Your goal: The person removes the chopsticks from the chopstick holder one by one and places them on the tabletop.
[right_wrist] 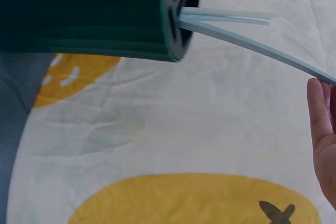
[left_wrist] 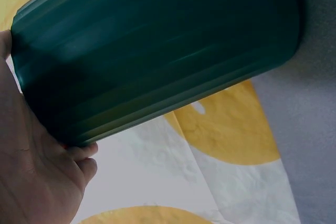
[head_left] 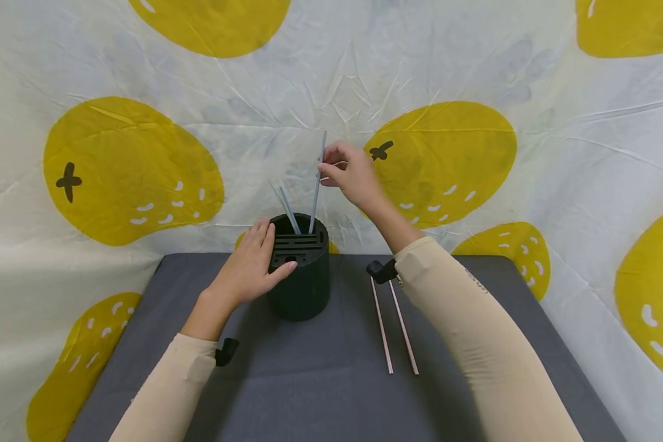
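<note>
A dark green knife holder (head_left: 299, 288) with a slotted black top stands upright near the table's back edge. My left hand (head_left: 250, 264) rests along its left rim, fingers fairly straight and thumb stretched across the front. Seen from the left wrist, the palm lies at the holder's upper end. Above the holder, my right hand (head_left: 350, 172) pinches a light blue chopstick (head_left: 317, 190) between thumb and fingers; its lower end is inside the open back section, hidden by the rim. Two more pale blue chopsticks (head_left: 288, 209) lean to the left in that same section.
Two pink chopsticks (head_left: 381, 325) lie roughly side by side on the grey tabletop (head_left: 309, 393), right of the holder and near my right forearm. Behind the table hangs a white cloth (head_left: 287, 98) printed with yellow fruit.
</note>
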Demonstrator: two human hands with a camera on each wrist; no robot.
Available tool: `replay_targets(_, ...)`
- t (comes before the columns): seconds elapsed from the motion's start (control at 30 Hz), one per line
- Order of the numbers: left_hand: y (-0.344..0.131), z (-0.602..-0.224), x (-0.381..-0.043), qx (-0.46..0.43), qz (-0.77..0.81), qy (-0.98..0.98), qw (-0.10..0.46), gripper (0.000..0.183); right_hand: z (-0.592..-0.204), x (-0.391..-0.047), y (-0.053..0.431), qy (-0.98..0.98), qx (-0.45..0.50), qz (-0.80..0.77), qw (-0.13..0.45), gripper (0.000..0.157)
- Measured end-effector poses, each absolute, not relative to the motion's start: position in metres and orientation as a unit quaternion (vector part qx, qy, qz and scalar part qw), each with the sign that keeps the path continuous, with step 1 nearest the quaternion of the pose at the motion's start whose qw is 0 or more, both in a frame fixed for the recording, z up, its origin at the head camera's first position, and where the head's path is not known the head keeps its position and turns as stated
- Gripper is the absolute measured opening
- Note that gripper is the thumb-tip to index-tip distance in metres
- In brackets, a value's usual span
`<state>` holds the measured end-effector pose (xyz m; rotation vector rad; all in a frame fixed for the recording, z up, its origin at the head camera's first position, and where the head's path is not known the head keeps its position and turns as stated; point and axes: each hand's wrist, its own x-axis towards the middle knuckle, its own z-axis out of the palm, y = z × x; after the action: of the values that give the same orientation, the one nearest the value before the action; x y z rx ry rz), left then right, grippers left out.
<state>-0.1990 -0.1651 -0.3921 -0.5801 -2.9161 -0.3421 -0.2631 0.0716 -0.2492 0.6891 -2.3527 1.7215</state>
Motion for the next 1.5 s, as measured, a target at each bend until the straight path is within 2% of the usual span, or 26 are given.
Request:
replay_targets(0.43, -0.169, -0.394, -0.198, -0.189, -0.115, -0.973, 0.06, 0.103, -0.224, -0.253, 0.117, -0.682, 0.237, 0.68, 0.127, 0.015)
replay_targets(0.73, -0.169, -0.393, -0.198, -0.19, -0.113, -0.973, 0.067, 0.103, -0.228, -0.249, 0.164, -0.657, 0.224, 0.704, 0.151, 0.014)
replay_targets(0.97, -0.169, -0.392, -0.198, -0.194, -0.116, -0.972, 0.072, 0.103, -0.249, -0.243, 0.201, -0.672, 0.194, 0.699, 0.149, 0.023)
replay_targets(1.13, -0.17, -0.392, -0.198, -0.194, -0.114, -0.971, 0.075, 0.103, -0.269, -0.24, 0.222, -0.717, 0.16, 0.665, 0.134, 0.016)
replay_targets(1.5, -0.171, -0.392, -0.197, -0.193, -0.118, -0.972, 0.069, 0.103, -0.345, -0.25, 0.261, -0.832, 0.109, 0.537, 0.085, 0.027)
